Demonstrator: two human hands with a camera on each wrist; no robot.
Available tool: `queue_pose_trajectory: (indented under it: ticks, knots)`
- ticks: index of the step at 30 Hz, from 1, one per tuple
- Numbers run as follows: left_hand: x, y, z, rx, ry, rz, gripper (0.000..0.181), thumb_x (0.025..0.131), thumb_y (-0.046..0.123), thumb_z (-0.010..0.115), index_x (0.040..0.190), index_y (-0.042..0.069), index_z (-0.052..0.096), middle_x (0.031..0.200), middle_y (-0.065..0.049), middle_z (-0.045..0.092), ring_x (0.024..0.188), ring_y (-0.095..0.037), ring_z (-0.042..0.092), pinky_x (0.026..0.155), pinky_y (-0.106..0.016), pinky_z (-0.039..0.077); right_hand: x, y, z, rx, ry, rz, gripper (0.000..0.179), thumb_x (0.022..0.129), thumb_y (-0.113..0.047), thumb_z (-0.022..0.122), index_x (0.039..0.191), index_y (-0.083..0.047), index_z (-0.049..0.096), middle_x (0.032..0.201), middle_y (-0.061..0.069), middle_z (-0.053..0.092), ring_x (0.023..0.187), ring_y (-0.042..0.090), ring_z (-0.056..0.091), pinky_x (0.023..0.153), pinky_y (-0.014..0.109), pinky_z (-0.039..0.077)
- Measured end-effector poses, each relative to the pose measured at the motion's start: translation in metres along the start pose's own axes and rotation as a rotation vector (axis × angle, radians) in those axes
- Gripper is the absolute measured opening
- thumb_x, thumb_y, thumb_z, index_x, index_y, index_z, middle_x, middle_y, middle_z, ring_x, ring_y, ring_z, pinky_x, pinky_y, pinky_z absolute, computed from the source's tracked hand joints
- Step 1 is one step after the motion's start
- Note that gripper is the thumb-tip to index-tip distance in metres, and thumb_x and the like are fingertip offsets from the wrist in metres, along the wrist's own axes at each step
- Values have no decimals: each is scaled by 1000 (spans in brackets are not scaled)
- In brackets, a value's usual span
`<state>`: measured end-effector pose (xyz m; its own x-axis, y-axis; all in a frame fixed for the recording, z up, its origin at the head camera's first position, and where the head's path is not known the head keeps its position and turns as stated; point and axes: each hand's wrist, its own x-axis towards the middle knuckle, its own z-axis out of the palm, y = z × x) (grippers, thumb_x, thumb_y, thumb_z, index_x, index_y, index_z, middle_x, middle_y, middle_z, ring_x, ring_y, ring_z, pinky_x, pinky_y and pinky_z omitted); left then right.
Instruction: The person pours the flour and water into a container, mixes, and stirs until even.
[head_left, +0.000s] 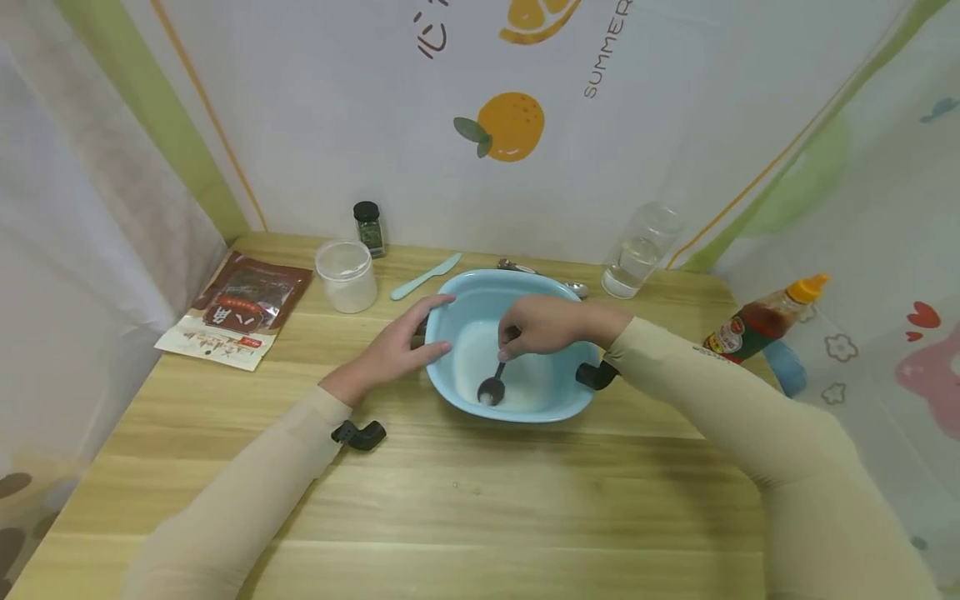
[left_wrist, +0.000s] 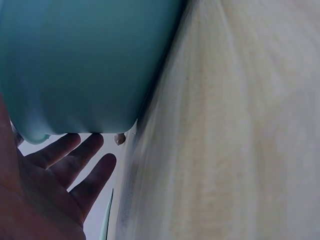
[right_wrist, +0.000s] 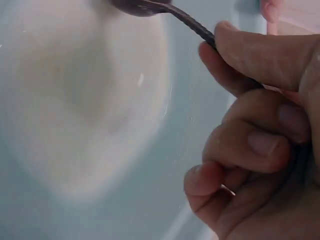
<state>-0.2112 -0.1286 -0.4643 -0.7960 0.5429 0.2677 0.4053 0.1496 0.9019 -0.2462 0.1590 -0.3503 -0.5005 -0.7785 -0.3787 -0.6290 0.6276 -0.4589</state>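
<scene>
A light blue plastic basin (head_left: 517, 412) stands on the table with a whitish, cloudy liquid (right_wrist: 85, 100) in its bottom. At its left side, my left hand (head_left: 390, 346) holds the rim, thumb and index finger over the edge; in the left wrist view other fingers (left_wrist: 75, 155) reach the outer wall, somewhat spread. Over the basin, my right hand (head_left: 536, 325) pinches the thin handle of a dark spoon (head_left: 491, 390) between thumb and index finger, the remaining fingers curled in. The spoon's bowl is low in the basin, with something whitish at its tip.
Behind the basin lie a pale green knife (head_left: 426, 277) and metal spoons (head_left: 576, 289). To the left stand an open tub of white powder (head_left: 347, 279), a herb jar (head_left: 368, 229) and a brown packet (head_left: 236, 308). A glass of water (head_left: 637, 254) and a sauce bottle (head_left: 765, 321) are right.
</scene>
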Motion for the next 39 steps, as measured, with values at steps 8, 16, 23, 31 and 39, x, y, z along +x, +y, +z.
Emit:
queue_pose_trajectory:
  ticks: [8, 16, 23, 31, 39]
  knots:
    - [-3, -4, 2, -12, -8, 0, 74, 107, 13, 68, 171, 5, 33, 162, -31, 48, 136, -49, 64, 99, -45, 67, 26, -7, 0, -68, 183, 70, 19, 108, -26, 75, 103, -10, 83, 90, -2, 75, 80, 14, 63, 75, 32, 57]
    - [0, -6, 2, 9, -8, 21, 73, 106, 14, 68, 170, 5, 35, 163, -30, 48, 135, -48, 66, 100, -46, 67, 23, 0, -7, -136, 350, 292, 24, 109, -25, 73, 116, -6, 85, 101, 4, 81, 82, 19, 69, 73, 37, 60]
    - [1, -5, 2, 13, -4, 9, 74, 105, 13, 70, 170, 4, 36, 160, -29, 50, 133, -47, 67, 99, -46, 67, 0, 12, -12, -262, 353, 326, 33, 107, -17, 71, 75, -8, 71, 67, -1, 55, 61, 16, 48, 56, 30, 41]
    - [1, -1, -1, 21, 6, 1, 73, 106, 12, 71, 170, 6, 36, 159, -30, 51, 132, -48, 67, 98, -44, 68, -29, 7, -24, -383, 160, 367, 46, 103, -15, 68, 62, -19, 48, 59, -6, 36, 56, 12, 34, 51, 27, 29]
    - [0, -2, -1, 9, 0, -1, 73, 107, 13, 70, 171, 5, 35, 159, -30, 50, 133, -48, 67, 97, -43, 68, -30, -6, -21, -283, -49, 246, 18, 106, -25, 77, 94, -11, 83, 82, -2, 73, 71, 15, 63, 68, 35, 56]
